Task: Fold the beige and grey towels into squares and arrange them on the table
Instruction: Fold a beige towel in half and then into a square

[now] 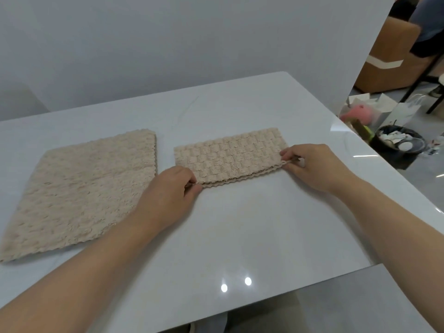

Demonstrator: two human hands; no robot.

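Note:
A beige towel (pixel 230 156) lies folded in half as a long rectangle on the white table (pixel 240 236), its two scalloped edges stacked along the near side. My left hand (pixel 173 188) pinches the near left corner of this towel. At the near right corner, my right hand (pixel 314 164) pinches both layers. A second beige towel (pixel 81 193) lies spread flat and unfolded at the left of the table, apart from both hands. No grey towel is in view.
The table's right edge runs diagonally past my right hand. Beyond it on the floor stand a black bin (pixel 398 143), white paper bags (pixel 394 114) and a pink soft toy (pixel 360 112). A person sits on a brown seat (pixel 384 61) at top right.

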